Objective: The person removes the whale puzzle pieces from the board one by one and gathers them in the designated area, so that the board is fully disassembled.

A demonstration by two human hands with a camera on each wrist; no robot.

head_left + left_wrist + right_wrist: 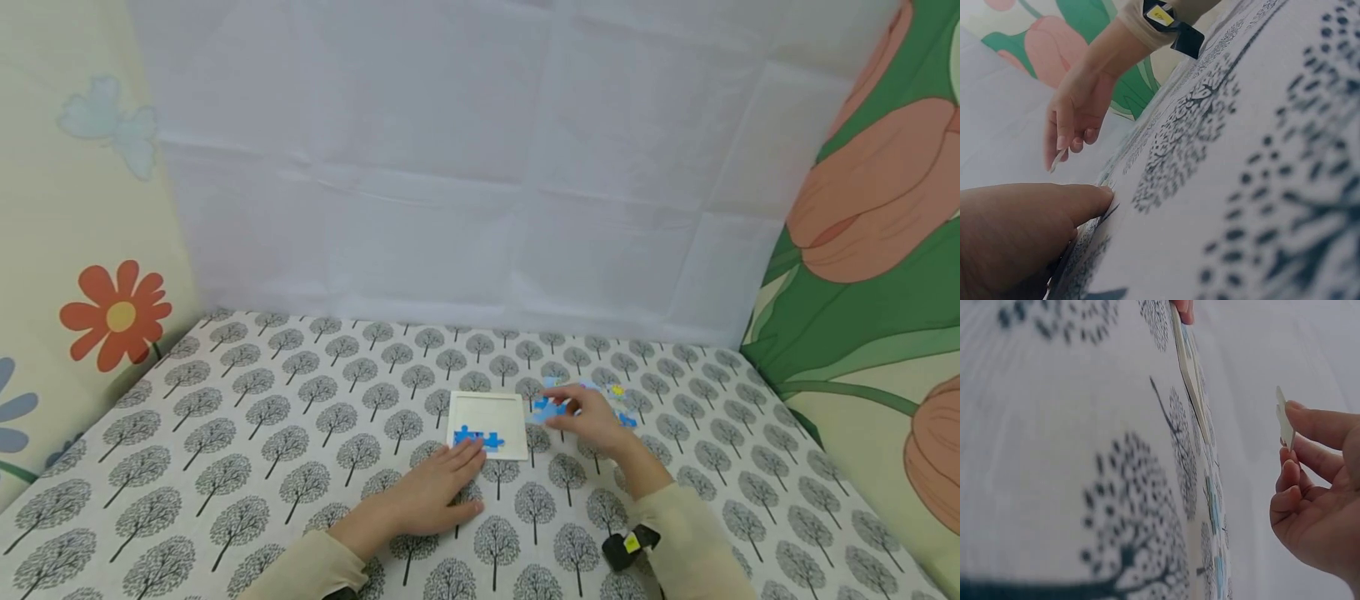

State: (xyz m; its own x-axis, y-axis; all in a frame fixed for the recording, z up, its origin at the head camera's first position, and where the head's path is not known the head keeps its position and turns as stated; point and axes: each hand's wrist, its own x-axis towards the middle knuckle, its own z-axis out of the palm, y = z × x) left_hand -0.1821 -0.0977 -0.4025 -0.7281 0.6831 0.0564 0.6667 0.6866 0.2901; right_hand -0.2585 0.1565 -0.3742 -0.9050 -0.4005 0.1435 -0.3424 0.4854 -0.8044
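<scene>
A white square puzzle tray (513, 448) lies on the table, with joined blue puzzle pieces (491, 442) along its near left part. My left hand (431, 497) rests at the tray's near edge, fingers extended, fingertips touching the near side by the blue pieces. To the right of the tray and raised off the table, my right hand (597, 419) pinches a puzzle piece (1285, 422) between thumb and fingers. The held piece shows its pale side and thin edge in the right wrist view. In the left wrist view my left thumb (1091, 201) lies close to the cloth.
Several loose puzzle pieces (627, 420) lie on the table around and behind my right hand, partly hidden by it. A tree-patterned cloth (292, 467) covers the table. A white sheet (420, 167) hangs behind, between flower-printed side panels.
</scene>
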